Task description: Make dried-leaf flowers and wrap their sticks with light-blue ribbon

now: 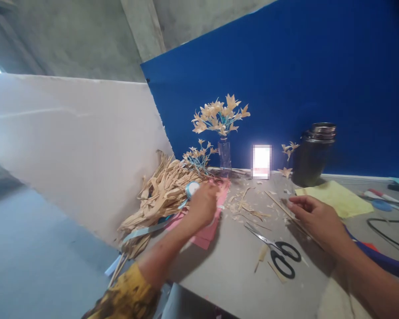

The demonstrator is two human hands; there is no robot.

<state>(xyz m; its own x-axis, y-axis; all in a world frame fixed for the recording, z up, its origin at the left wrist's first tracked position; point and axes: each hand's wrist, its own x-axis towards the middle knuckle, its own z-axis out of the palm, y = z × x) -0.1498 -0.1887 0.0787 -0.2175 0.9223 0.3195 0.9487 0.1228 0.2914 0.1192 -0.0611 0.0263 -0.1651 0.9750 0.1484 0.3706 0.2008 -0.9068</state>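
Two hands are seen over the grey desk (232, 274), well apart. The left hand (202, 204) is closed on a pale-blue tape roll (192, 188), and a blue strip (153, 228) is trailed from it down-left over the dried-leaf pile (159, 190). The right hand (314, 216) is laid, fingers curled, on a thin stick (279, 204); whether the stick is pinched cannot be told, possibly because of blur. The stick is laid flat, its long axis from far-left to near-right. Scissors (281, 254) are placed just beside it, handles toward the person. Pink paper (206, 237) is spread under the left hand. A vase (224, 155) and a dark jar (312, 157) are backed by a blue board (302, 79). A white board (69, 146) and a concrete wall (69, 40) are seen at left.
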